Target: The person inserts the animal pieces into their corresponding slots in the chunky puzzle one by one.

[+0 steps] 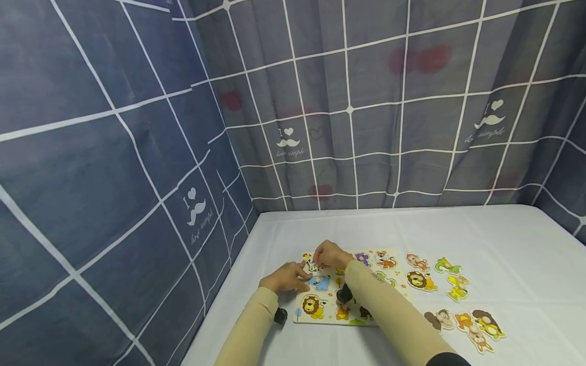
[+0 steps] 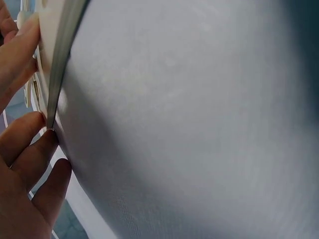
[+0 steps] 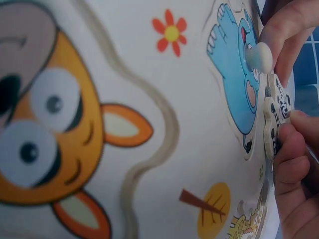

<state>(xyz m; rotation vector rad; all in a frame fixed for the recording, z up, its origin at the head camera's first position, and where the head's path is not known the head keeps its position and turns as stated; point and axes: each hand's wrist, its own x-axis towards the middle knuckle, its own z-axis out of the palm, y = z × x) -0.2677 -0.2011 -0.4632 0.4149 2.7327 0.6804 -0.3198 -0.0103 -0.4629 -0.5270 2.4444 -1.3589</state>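
A wooden animal puzzle board [image 1: 330,296] lies on the white table. My right hand [image 1: 330,255] reaches across to its upper left part, thumb and finger pinching a black-and-white animal puzzle piece [image 3: 275,122] by its side. That piece is at the black-and-white picture's place, next to the blue elephant piece [image 3: 238,74] with its white knob; whether it is fully seated cannot be seen. My left hand [image 1: 287,277] rests at the board's left edge [image 2: 60,59], its fingertips touching the edge and the thumb near the elephant.
Right of the board lie loose pieces: a monkey [image 1: 417,262], a lion [image 1: 421,281], a green animal [image 1: 447,266] and a yellow giraffe-like one [image 1: 458,288]. Nearer the front are several more, including a hedgehog [image 1: 488,324]. Checked grey curtains [image 1: 375,132] surround the table.
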